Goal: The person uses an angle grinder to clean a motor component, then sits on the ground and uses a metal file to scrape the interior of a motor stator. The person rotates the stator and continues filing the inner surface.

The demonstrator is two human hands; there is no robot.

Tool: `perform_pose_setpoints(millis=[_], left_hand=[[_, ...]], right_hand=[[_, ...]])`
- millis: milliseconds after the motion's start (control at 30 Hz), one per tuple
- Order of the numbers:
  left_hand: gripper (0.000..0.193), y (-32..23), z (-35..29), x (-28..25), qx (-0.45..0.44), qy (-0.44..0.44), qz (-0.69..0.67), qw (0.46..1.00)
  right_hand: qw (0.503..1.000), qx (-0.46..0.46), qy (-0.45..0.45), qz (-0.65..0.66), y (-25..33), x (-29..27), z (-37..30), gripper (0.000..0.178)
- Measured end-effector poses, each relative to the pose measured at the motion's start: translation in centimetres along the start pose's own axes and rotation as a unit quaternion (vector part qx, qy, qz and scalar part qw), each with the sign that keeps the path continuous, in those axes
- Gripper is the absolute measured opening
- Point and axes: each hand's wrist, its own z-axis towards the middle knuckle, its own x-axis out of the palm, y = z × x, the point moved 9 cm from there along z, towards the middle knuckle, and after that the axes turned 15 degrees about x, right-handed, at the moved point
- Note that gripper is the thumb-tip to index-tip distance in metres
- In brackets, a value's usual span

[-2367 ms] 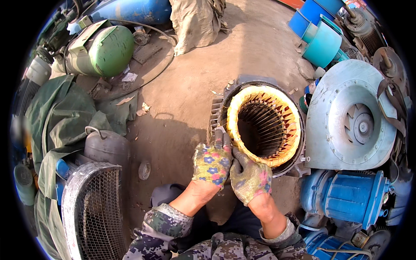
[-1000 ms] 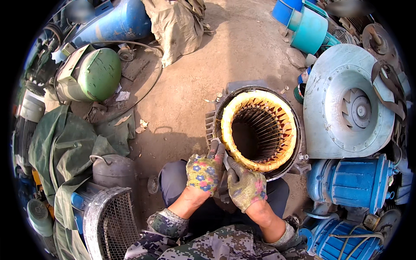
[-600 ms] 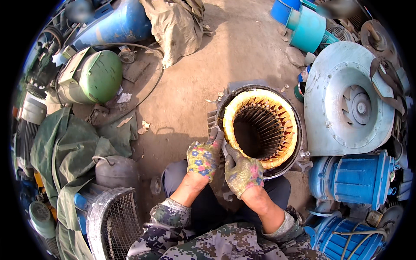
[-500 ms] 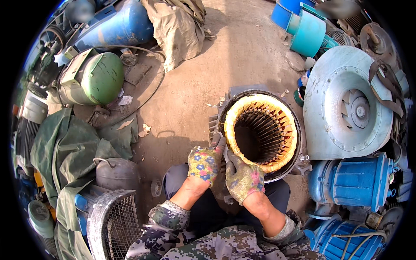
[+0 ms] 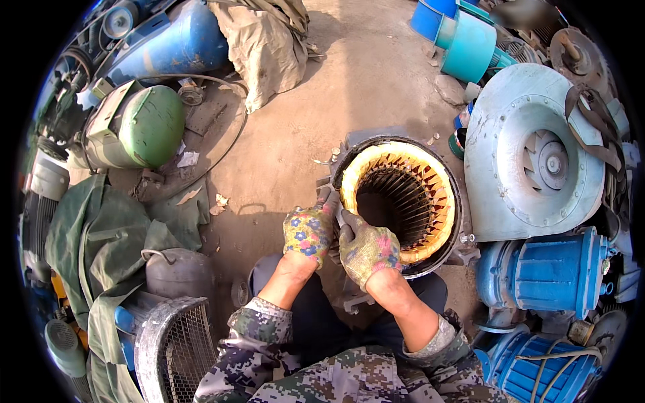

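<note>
An electric motor housing (image 5: 459, 208) stands upright in front of my knees, its round mouth facing up. Inside it, a ring of yellow-wrapped windings (image 5: 396, 151) surrounds dark slots and a deep hollow bore. My left hand (image 5: 309, 232), in a flowered knit glove with grey fingertips, has its fingers drawn together at the ring's near left edge. Close beside it, my right hand (image 5: 368, 250), in a matching glove, bends its fingers over the same edge. Both hands are closed there; what lies between the fingertips is hidden.
A pale blue fan casing (image 5: 490, 154) and blue motors (image 5: 544, 275) line the right. On the left are a green tank (image 5: 154, 127), a green tarp (image 5: 101, 235), a grey lidded pot (image 5: 178, 272) and a mesh guard (image 5: 185, 356). A cable (image 5: 238, 134) curves over the ground.
The whole view has shifted slightly, so most things sit a little farther left. Both hands stay at the near left edge of the windings, with only small finger movement.
</note>
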Motion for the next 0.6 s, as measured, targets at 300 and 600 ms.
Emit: perform_pose_setpoints(millis=[300,600], left_hand=[[0.028,6.5,-1.6,-0.7,-0.174,-0.221,-0.293,0.914],[0.021,4.9,1.9,0.9,-0.206,-0.153,-0.338,0.905]], right_hand=[[0.978,-0.029,-0.030,0.202,-4.4,-3.9,-2.8,0.034],[0.952,0.080,0.113,0.272,-7.8,-3.2,-3.7,0.035]])
